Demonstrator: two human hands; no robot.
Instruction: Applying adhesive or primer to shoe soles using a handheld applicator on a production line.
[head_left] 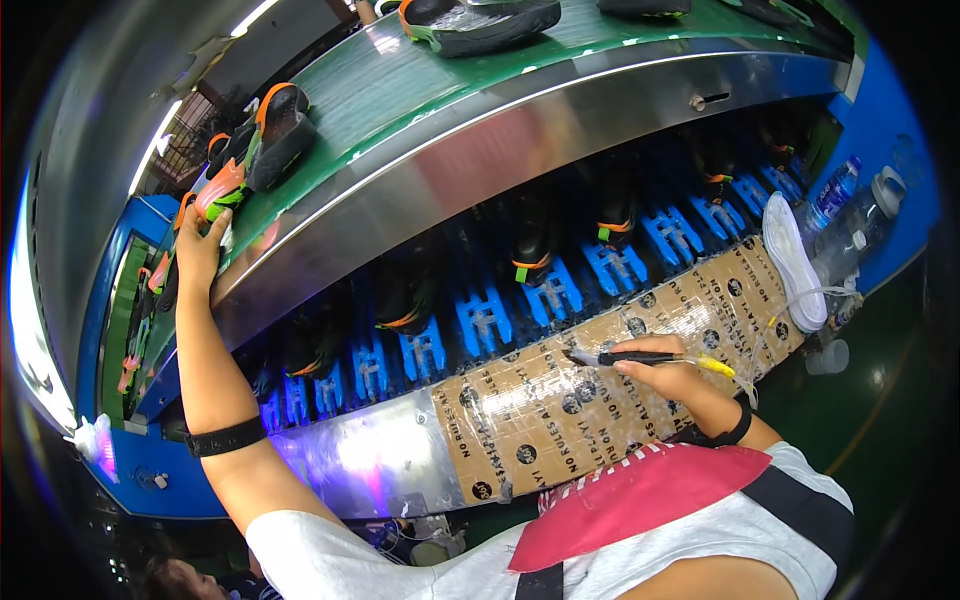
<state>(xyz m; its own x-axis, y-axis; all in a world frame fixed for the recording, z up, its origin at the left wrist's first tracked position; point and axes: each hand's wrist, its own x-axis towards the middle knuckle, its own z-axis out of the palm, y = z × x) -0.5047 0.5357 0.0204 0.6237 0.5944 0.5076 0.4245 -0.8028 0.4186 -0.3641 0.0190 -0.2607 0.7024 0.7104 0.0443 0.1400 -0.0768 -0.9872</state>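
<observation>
My left hand point(200, 248) reaches up to the green conveyor belt point(370, 85) at the far left. Its thumb and fingers close round an orange and green shoe upper point(222, 190), with part of the grip hidden behind the upper. Beside that piece stands a black shoe point(280, 135) with orange trim. Over the cardboard-covered ledge point(600, 400), my right hand point(660, 372) is closed round a brush point(648, 357) with a black handle and yellow rear end. The brush tip points left, and a thin tube trails from the area behind it.
Below the belt's metal side point(450, 160), a row of blue holders point(485, 320) carries dark shoes with orange trim. A white sole point(792, 262), a blue-labelled bottle point(835, 195) and a clear jug point(860, 225) stand at the right. More shoes point(485, 25) ride on the belt.
</observation>
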